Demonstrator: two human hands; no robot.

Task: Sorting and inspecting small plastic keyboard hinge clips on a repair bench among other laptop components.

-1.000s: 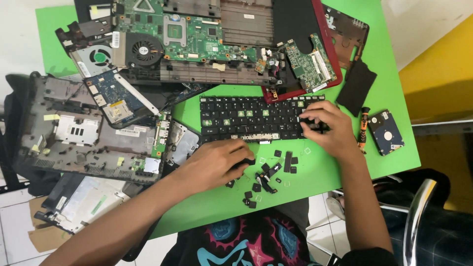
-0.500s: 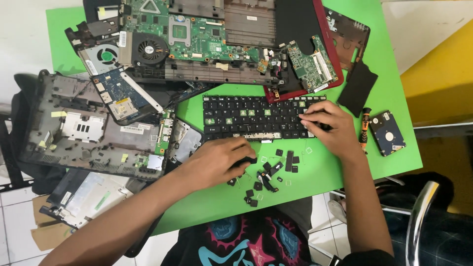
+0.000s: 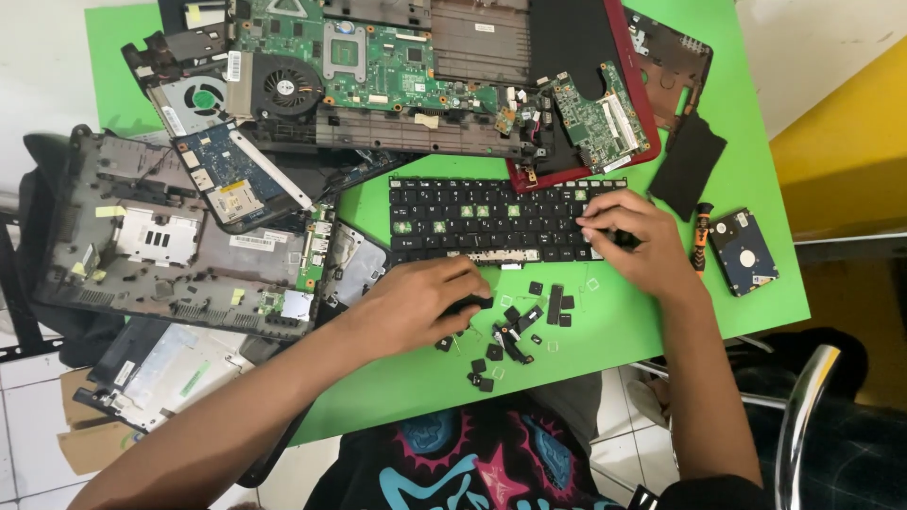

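Note:
A black laptop keyboard [image 3: 491, 219] lies flat on the green table [image 3: 737, 312], with several keys gone and green showing through the gaps. My right hand [image 3: 635, 241] rests on its right end, fingertips pinched at a key near the edge. My left hand [image 3: 416, 302] sits just below the keyboard's front edge, fingers curled over a black key cap beside a scatter of loose key caps [image 3: 515, 326]. What exactly the left fingers grip is partly hidden.
Opened laptop shells and green circuit boards [image 3: 378, 57] crowd the back and left. A grey laptop base [image 3: 170, 236] lies left. A hard drive [image 3: 744, 250], a small screwdriver [image 3: 700, 236] and a black pad [image 3: 688, 165] sit right. A chair [image 3: 803, 416] stands near the table edge.
My right hand's fingers shifted slightly on the keyboard's right end. The left hand stays over the loose key caps. The view drifted a little.

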